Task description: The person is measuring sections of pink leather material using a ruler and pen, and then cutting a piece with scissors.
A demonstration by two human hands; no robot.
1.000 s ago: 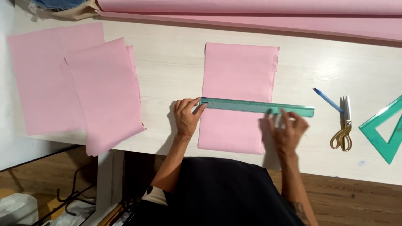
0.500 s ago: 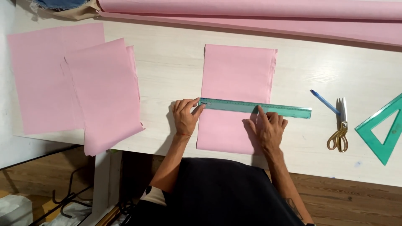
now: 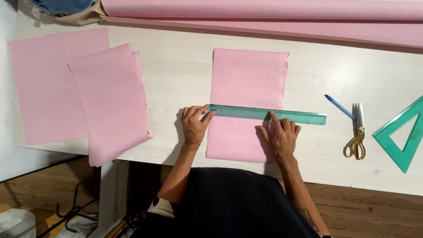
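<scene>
A pink rectangular fabric piece (image 3: pixel 247 79) lies flat on the pale wooden table (image 3: pixel 180 75). Across its lower half rests a long teal transparent ruler (image 3: pixel 282 115), running left to right and sticking out past the fabric's right edge. My left hand (image 3: pixel 194 124) presses the ruler's left end with its fingertips, just beside the fabric's left edge. My right hand (image 3: pixel 281 136) lies flat on the fabric below the ruler, with the index finger touching the ruler's lower edge near its middle. Neither hand holds anything.
Two pink fabric pieces (image 3: pixel 110 101) overlap at the table's left and hang over the front edge. A pink fabric roll (image 3: pixel 264 11) lies along the back. A blue pen (image 3: pixel 339 106), gold-handled scissors (image 3: pixel 358 132) and a teal set square (image 3: pixel 403 134) lie to the right.
My right hand has slid left along the ruler, from its right end to near its middle. The left hand and the ruler have stayed in place.
</scene>
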